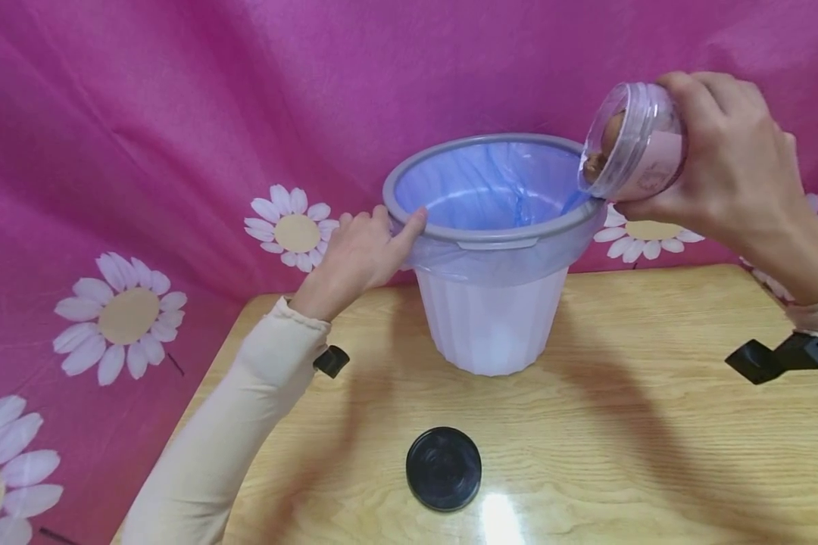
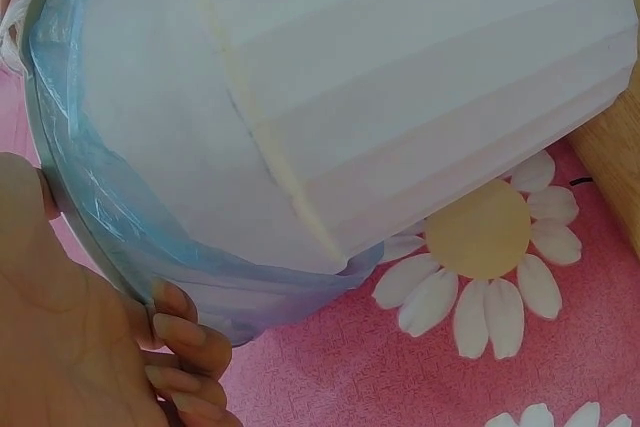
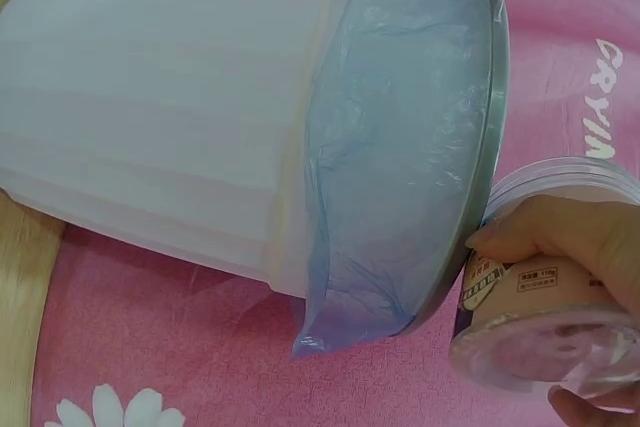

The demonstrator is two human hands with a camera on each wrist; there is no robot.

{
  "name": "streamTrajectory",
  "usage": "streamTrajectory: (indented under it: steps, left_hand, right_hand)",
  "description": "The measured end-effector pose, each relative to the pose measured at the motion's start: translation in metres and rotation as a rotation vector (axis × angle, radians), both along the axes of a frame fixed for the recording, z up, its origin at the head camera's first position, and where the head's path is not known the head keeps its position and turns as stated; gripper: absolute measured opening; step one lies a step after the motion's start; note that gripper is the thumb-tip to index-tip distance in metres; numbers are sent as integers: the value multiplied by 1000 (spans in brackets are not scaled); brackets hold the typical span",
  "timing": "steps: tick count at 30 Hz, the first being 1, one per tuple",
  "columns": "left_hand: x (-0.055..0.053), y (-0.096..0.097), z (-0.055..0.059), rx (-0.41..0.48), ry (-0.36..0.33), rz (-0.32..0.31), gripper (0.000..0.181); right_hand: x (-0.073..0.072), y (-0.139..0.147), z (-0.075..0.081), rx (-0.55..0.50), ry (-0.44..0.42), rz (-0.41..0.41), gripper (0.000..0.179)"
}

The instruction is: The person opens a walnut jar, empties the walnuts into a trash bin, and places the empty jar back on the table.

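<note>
A white ribbed trash bin (image 1: pixel 491 318) stands upright, lined with a blue plastic bag (image 1: pixel 477 189) that folds over outside beneath a grey rim ring (image 1: pixel 497 235). My left hand (image 1: pixel 364 250) grips that ring at its left side, thumb over the top and fingers outside, as the left wrist view also shows. In my right hand (image 1: pixel 736 144) is a clear plastic jar (image 1: pixel 647 144) with a pink label, tipped sideways with its mouth toward the bin, right at the rim's right edge. Brown pieces (image 1: pixel 594 165) lie inside the jar near its mouth.
A round black lid (image 1: pixel 444 468) lies on the wooden table (image 1: pixel 552 446) in front of the bin. Behind the table hangs a magenta cloth (image 1: pixel 245 91) printed with white daisies. Black straps show at both wrists.
</note>
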State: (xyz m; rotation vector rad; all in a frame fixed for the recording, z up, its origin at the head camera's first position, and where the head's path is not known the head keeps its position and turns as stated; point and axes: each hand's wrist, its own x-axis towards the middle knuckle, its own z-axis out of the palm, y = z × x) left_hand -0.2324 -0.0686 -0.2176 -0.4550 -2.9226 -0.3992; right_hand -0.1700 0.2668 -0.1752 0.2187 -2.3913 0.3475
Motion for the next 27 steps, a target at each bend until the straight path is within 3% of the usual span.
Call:
streamTrajectory:
  steps: [12, 27]
  left_hand:
    - [1, 0, 0, 3, -15, 6, 87]
    - [2, 1, 1, 6, -29, 12, 88]
  right_hand:
    - [0, 1, 4, 5, -34, -4, 110]
    - [-4, 4, 10, 111, -53, -57, 111]
